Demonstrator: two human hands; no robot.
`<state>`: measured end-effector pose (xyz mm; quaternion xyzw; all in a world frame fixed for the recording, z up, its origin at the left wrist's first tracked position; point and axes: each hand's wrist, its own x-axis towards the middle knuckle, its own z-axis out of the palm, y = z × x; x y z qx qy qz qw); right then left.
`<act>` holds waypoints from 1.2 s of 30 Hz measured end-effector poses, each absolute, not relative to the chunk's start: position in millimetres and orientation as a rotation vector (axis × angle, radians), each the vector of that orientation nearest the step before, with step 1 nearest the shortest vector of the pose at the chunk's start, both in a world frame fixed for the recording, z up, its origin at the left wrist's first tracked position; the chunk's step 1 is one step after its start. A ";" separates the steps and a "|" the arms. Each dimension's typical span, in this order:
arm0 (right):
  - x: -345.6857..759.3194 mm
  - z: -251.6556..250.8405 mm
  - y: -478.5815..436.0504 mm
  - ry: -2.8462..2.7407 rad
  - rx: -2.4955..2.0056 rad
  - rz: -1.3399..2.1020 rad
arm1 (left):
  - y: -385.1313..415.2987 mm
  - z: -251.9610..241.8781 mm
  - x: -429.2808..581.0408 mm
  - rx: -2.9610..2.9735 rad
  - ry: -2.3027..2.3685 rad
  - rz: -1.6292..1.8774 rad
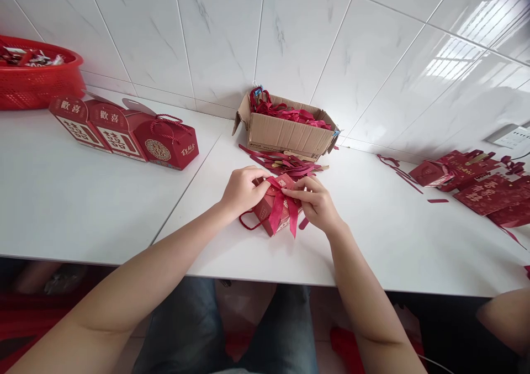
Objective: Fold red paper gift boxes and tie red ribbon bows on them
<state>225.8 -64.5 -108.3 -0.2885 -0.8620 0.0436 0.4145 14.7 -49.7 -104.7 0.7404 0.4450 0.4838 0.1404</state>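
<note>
A small red gift box (264, 210) sits on the white table between my hands, with a twisted red cord handle lying out on its left. Tied across its top is a red ribbon bow (281, 205), its two tails hanging toward me. My left hand (245, 189) pinches the bow's left loop between thumb and fingers. On the other side, my right hand (317, 201) has its fingers closed on the right part of the bow, the index finger reaching to the knot. Loose red ribbons (290, 164) lie just behind the box.
A cardboard box (285, 133) of ribbons stands against the tiled wall. Left are red boxes (165, 145) and a red basket (41, 84). Red gift bags (482, 189) stand right. Another person's arm shows at the lower right edge. The table's front edge (260, 280) is near me.
</note>
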 end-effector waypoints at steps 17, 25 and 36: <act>227.7 -106.5 -64.6 -2.166 -0.682 0.182 | -50.1 -104.9 13.1 2.236 1.278 1.370; 228.2 -108.1 -64.5 -2.169 -0.710 0.245 | -48.7 -105.1 12.4 2.276 1.288 1.363; 228.3 -108.2 -64.6 -2.173 -0.720 0.233 | -48.2 -105.1 12.2 2.261 1.289 1.369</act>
